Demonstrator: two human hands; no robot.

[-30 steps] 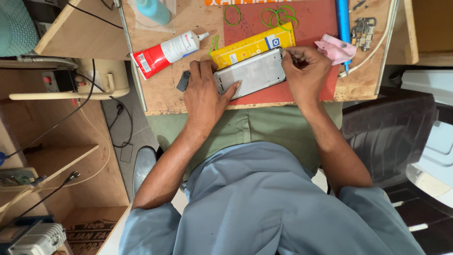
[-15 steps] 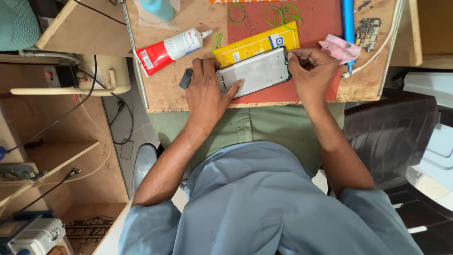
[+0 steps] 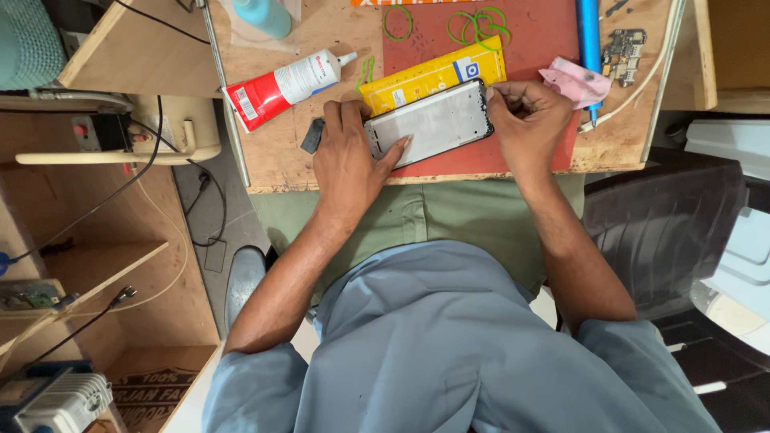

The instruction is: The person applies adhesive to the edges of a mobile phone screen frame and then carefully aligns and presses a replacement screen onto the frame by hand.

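From my feed I see the phone frame [image 3: 433,124] lying flat in the upper middle of the frame, on the red mat [image 3: 545,48] that covers part of the wooden table [image 3: 281,152]. It is a silvery grey panel with a dark rim, tilted so its right end sits higher in the picture. My left hand [image 3: 349,160] rests palm down on its left end, fingers loosely spread, thumb laid across the lower left corner of the panel. My right hand [image 3: 525,120] sits at the right end, fingertips drawn together and pinching at the upper right corner of the frame; I cannot tell whether something small is held between them.

Just above the panel, touching its upper edge, lies a long yellow box [image 3: 429,74] at the same tilt. To the upper left of it a red and white glue tube [image 3: 281,84] lies on the bare wood, nozzle pointing right. A small dark block [image 3: 313,136] sits just beside my left hand. Green rubber bands [image 3: 477,24] lie on the mat near the top edge. At upper right I see a blue pen-like tool [image 3: 589,40], a pink cloth [image 3: 573,80] just beside my right hand, and a small circuit board [image 3: 624,48].
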